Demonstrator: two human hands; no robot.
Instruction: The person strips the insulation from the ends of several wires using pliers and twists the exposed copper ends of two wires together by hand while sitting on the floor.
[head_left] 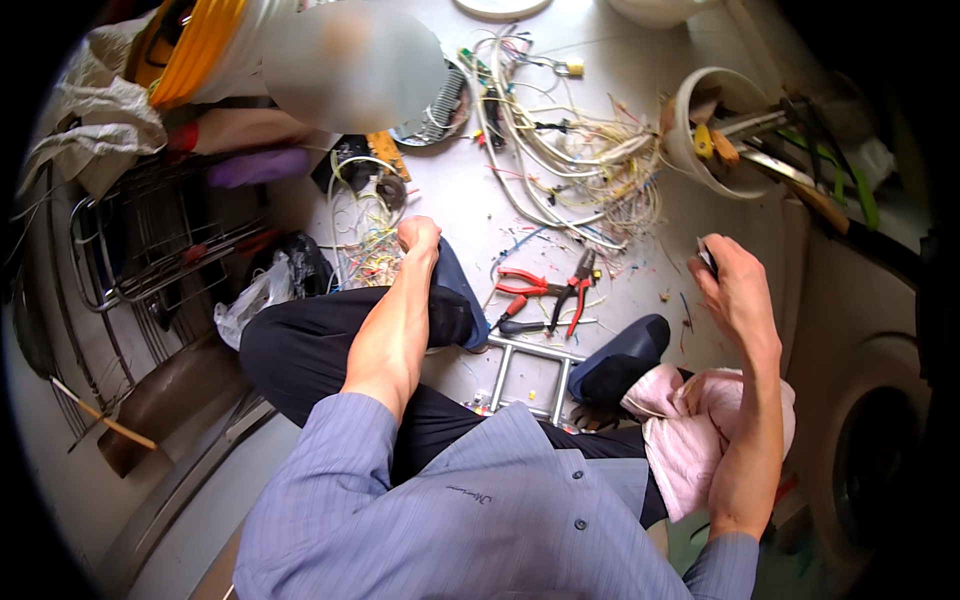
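My left hand (420, 233) is closed above my left slipper (458, 290), beside a tangle of thin coloured wires (372, 255). Whatever its fingers hold is hidden. Out to the right, my right hand (738, 285) is closed around a small dark object (708, 258), too little of which shows to tell its kind. Between the hands, red-handled pliers (530, 283) and a second pair of pliers with red and black handles (573, 292) lie on the floor. A screwdriver (530, 327) with a dark handle lies just below them.
A large heap of pale cables (590, 170) spreads ahead. A white bucket (688, 130) with tools and scraps lies tipped at the right. Wire racks (165, 245) stand left. A small metal frame (503, 375) sits between my feet, and a pink towel (690, 430) covers my right knee.
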